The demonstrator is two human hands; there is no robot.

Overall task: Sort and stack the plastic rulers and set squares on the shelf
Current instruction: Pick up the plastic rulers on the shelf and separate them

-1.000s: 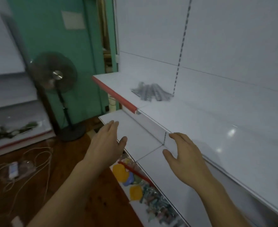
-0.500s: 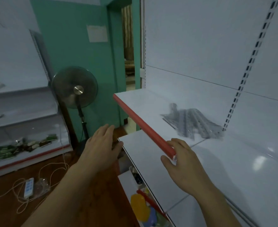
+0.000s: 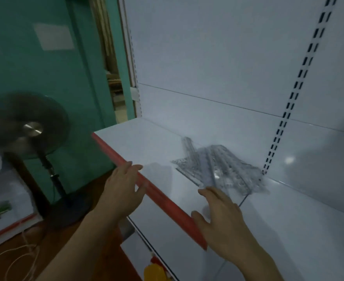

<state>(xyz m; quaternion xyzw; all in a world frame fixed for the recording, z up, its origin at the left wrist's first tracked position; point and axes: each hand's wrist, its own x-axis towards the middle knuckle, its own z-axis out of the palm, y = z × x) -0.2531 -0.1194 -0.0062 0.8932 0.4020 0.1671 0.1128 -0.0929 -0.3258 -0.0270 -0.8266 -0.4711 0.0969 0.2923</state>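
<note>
A loose heap of clear rulers and set squares (image 3: pixel 217 169) lies right of centre on the white shelf (image 3: pixel 138 147), against the back panel, probably dumped there for sorting. Most strips run from lower right up toward upper left (blurred, so single pieces are hard to separate). Both hands are spread open and hold nothing: the left hand (image 3: pixel 122 191) over the red shelf edge (image 3: pixel 146 185), the right hand (image 3: pixel 223 222) just short of the heap, seemingly poised to gather it.

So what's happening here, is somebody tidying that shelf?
A person is reaching both bare hands toward a white shelf with a red front edge. A loose, untidy pile of clear plastic rulers and set squares lies near the back of it, not yet sorted. The left hand is open at the red edge; the right hand is open over the shelf, just short of the pile. Neither holds anything.
</note>
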